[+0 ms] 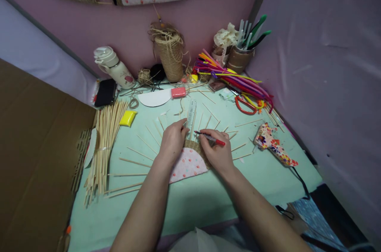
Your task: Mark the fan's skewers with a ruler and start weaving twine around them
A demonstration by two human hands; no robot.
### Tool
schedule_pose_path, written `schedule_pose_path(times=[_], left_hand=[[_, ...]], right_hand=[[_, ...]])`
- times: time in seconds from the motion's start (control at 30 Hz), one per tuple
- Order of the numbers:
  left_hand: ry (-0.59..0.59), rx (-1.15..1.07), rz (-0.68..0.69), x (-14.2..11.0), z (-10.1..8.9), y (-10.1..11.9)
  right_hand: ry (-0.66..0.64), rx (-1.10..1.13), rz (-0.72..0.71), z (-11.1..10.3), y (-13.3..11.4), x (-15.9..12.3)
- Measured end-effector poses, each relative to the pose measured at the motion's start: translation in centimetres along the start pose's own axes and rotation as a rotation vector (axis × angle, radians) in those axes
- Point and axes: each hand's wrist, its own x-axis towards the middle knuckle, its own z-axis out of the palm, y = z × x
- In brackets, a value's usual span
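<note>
A half-round craft piece (190, 162) in white fabric with red spots lies on the table, edged with a band of twine (192, 145). Thin wooden sticks (148, 145) fan out from its curved side. My left hand (174, 137) closes its fingers at the lower left edge of a clear ruler (192, 111), which lies along the sticks at the top of the fan. In my right hand (218, 152) is a red pen (212, 137), its tip pointing left near the ruler's lower end and a stick. The right palm rests over the piece's right side.
A bundle of sticks (104, 141) lies at the left, near a yellow packet (127, 118). Behind are a bottle (114, 67), a twine cone (169, 53), pipe cleaners (229, 77) and red-handled scissors (245, 106). A floral-patterned glue gun (274, 145) lies at the right, its cord over the edge.
</note>
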Motion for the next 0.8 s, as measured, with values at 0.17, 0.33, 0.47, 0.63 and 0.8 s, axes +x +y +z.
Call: schedule_pose_path(times=[0.17,0.33,0.47,0.63,0.8], left_hand=[[-0.004,0.008,-0.004,0.0,0.1,0.0],[-0.008,0.009,0.006,-0.1,0.0,0.0],[-0.007,0.005,0.006,0.0,0.1,-0.1],[-0.011,0.004,-0.027,0.0,0.2,-0.2],[-0.014,0.011,-0.019,0.0,0.1,-0.1]], right_hand=[[-0.006,-0.009,0.004,0.0,-0.1,0.0],[-0.005,-0.004,0.003,0.1,0.0,0.0],[0.001,-0.002,-0.012,0.0,-0.1,-0.1],[0.021,-0.06,-0.047,-1.0,-1.5,0.3],[0.023,-0.031,-0.011,-0.8,-2.0,2.1]])
